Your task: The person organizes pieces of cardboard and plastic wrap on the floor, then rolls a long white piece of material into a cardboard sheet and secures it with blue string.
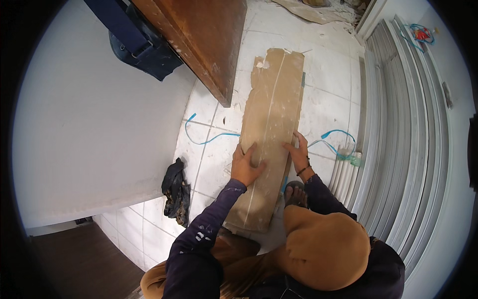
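A long brown sheet of cardboard [276, 99] lies lengthwise in front of me on the tiled floor, its far end torn and its surface scuffed with white. My left hand [246, 168] grips its left edge, thumb and one finger spread over the top. Across from it, my right hand [299, 153] holds the right edge, with the thumb on top and the fingers along the side. A blue strap [201, 142] comes out from the cardboard's left side, and a blue strap end [338, 133] lies beyond the right edge. Whatever is underneath the cardboard is mostly hidden.
A brown wooden door [209, 45] and a dark bag [144, 55] are at the upper left. Crumpled black plastic [175, 192] lies left of me. Long grey metal profiles [398, 124] line the right wall, beside shorter white strips [343, 177]. Debris [323, 15] litters the far floor.
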Demonstrator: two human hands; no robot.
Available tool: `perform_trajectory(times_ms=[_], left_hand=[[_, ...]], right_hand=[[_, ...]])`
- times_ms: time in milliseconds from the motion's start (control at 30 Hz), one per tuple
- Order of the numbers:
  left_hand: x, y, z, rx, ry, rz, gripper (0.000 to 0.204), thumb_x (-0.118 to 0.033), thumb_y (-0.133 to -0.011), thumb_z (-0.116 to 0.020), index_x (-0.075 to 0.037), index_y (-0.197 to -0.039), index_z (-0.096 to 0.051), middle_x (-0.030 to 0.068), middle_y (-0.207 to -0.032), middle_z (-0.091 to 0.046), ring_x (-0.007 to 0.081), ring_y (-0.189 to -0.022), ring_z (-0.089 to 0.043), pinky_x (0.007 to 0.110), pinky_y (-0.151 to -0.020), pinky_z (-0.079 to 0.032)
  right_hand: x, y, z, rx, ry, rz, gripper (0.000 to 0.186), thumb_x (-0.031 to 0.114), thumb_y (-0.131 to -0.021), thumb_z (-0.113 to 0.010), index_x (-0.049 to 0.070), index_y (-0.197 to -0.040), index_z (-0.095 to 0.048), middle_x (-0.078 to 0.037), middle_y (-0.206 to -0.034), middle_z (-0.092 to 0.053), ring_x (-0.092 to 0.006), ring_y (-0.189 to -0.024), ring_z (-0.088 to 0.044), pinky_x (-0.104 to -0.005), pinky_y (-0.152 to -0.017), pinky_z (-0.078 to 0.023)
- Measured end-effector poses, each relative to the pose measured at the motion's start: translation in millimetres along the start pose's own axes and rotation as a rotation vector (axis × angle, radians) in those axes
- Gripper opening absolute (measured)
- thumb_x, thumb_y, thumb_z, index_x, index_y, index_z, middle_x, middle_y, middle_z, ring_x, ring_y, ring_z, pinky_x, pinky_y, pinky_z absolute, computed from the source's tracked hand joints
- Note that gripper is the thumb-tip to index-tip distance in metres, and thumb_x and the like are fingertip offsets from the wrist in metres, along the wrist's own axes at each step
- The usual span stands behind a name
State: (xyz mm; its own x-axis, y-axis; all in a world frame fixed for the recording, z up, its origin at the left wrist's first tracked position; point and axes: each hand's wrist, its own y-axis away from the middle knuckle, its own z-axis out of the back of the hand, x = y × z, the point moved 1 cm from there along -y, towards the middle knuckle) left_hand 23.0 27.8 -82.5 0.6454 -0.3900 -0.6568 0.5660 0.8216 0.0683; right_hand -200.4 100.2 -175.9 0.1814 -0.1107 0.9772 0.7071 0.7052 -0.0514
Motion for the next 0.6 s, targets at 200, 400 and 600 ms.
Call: perform_trajectory(times_ms=[200,400,600], left_hand=[[9.6,-5.8,-15.7,-0.027,-0.242,-0.157,0.082,-0.041,-0.081,-0.079,-0.013,-0.153,-0.051,0.0372,-0.162,-0.023,0.0531,-0.151,-0.023,0.061,-0.122,-0.023],[-32.3,5.7,-26.0,0.150,-0.466,-0.099,0.113,-0.059,-0.076,-0.080,-0.004,-0.161,-0.030,0.0342,-0.167,-0.012,0.0603,-0.151,-0.012,0.070,-0.119,-0.019],[-8.0,13.0,-25.7,0.154,-0.417,-0.038,0.116,-0.053,-0.076,-0.081,-0.006,-0.165,-0.022,0.0324,-0.169,-0.007,0.0592,-0.153,-0.008,0.078,-0.115,-0.014]], right_hand=[[-15.1,-9.2,19.8,0.228,0.166,0.019,0.066,0.023,-0.075,-0.083,0.003,-0.135,-0.062,-0.020,-0.123,-0.063,-0.0369,-0.120,-0.056,-0.0459,-0.102,-0.046],[8.2,7.3,2.3,0.105,0.293,0.115,0.078,0.022,-0.076,-0.080,0.005,-0.146,-0.051,-0.021,-0.125,-0.061,-0.0388,-0.119,-0.055,-0.0463,-0.102,-0.045],[72.9,24.9,-44.6,0.219,0.500,-0.104,0.105,0.049,-0.074,-0.084,0.007,-0.157,-0.035,-0.034,-0.141,-0.041,-0.0498,-0.126,-0.043,-0.0569,-0.106,-0.039]])
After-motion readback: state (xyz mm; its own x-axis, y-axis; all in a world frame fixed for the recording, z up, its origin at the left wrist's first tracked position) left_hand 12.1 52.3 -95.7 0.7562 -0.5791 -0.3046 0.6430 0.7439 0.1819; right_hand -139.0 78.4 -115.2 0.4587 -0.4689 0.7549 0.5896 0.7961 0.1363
